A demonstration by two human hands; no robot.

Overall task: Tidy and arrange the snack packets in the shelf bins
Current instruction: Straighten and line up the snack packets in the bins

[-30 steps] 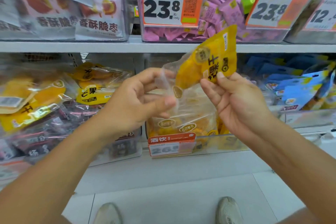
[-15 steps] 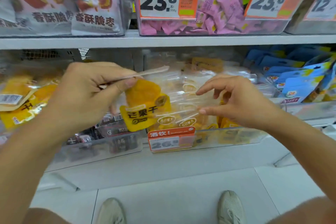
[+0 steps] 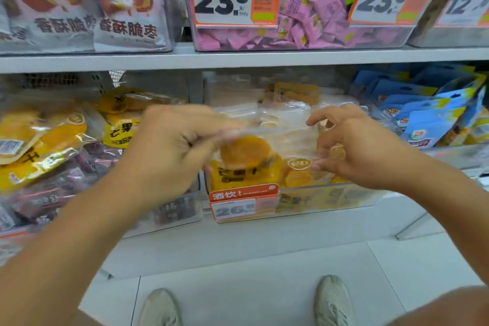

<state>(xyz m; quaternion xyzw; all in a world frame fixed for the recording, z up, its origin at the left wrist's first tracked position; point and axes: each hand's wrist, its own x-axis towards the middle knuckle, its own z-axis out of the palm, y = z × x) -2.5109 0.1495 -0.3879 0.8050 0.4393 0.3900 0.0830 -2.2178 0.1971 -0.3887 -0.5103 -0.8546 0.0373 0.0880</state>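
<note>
Left hand (image 3: 169, 151): raised at mid-height, fingers curled, a packet edge pinched between thumb and forefinger | Right hand (image 3: 354, 148): raised level with it, fingers loosely curled, contact with packet not discernible | Forearms: bare, extended forward, converging
</note>
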